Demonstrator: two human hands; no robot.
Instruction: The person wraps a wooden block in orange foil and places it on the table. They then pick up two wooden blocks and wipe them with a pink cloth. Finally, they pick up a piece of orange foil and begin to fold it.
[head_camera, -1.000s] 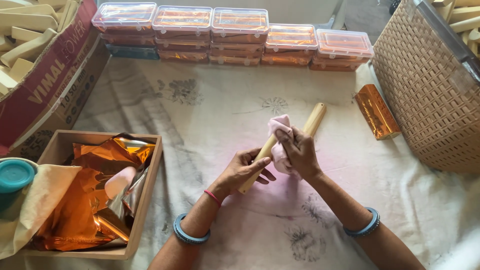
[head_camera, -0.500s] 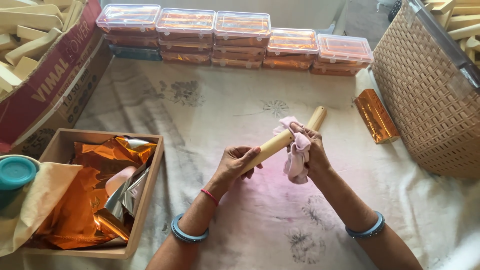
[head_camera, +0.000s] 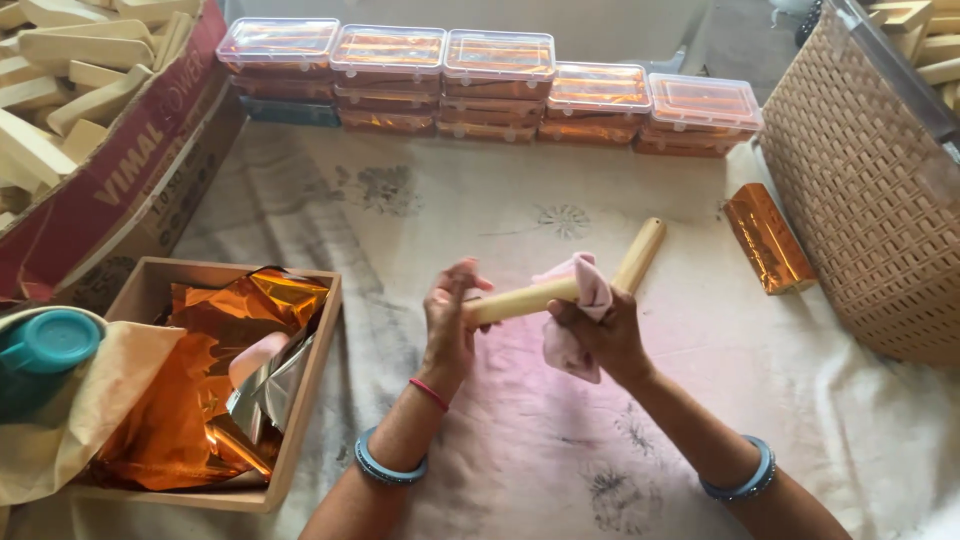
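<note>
Head view: left hand (head_camera: 447, 318) grips one end of a smooth wooden stick (head_camera: 565, 283); right hand (head_camera: 598, 335) pinches a soft pink cloth (head_camera: 580, 305) around it, above the open middle of the white sheet (head_camera: 520, 200).

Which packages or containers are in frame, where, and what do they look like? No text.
Clear lidded boxes: stacked row along the far edge, rectangular, orange contents.
Cardboard carton: far left, red printed side, holds pale wooden blocks.
Foil-wrapped pack: right on the cloth, beside the woven basket, oblong, shiny orange.
Wooden tray: near left, shallow, holds orange foil sheets.
Teal-capped container: left edge, round.
</note>
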